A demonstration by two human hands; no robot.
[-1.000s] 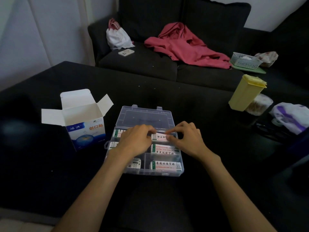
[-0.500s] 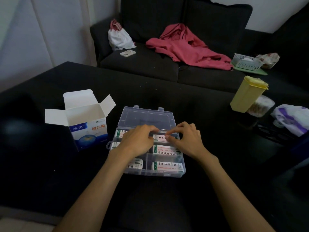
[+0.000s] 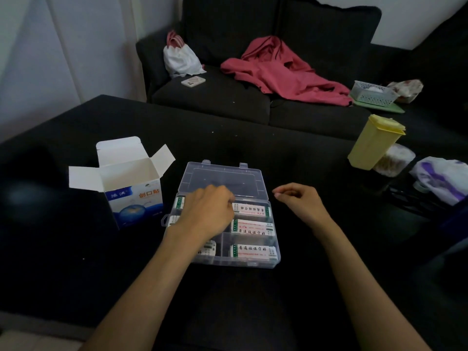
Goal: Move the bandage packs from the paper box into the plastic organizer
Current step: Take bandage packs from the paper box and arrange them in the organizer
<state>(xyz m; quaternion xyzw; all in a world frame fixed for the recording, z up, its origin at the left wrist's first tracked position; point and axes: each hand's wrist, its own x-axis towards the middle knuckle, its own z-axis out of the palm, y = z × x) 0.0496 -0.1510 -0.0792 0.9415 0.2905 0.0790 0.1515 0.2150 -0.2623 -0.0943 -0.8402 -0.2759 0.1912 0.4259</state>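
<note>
The clear plastic organizer (image 3: 276,245) lies open on the dark table, its lid (image 3: 222,178) folded back. Bandage packs fill its right compartments: one at the back (image 3: 250,209), one in the middle (image 3: 253,227), one at the front (image 3: 253,250). Another pack (image 3: 209,248) shows at the front left. My left hand (image 3: 207,214) hovers over the left compartments and hides them, its fingers curled down by the back pack's left end. My right hand (image 3: 298,201) is off the organizer's right side, loosely curled and holding nothing. The white and blue paper box (image 3: 134,198) stands open to the left.
A yellow lidded container (image 3: 372,143) and a round jar (image 3: 393,160) stand at the table's right, beside a white and purple bag (image 3: 440,178). Behind the table is a dark sofa with a red garment (image 3: 283,69), a white bag (image 3: 181,57), a phone (image 3: 193,81) and a small basket (image 3: 372,93).
Both hands were pinching the back right pack. My right hand has let go and moved right, off the organizer. The pack now lies flat in its compartment.
</note>
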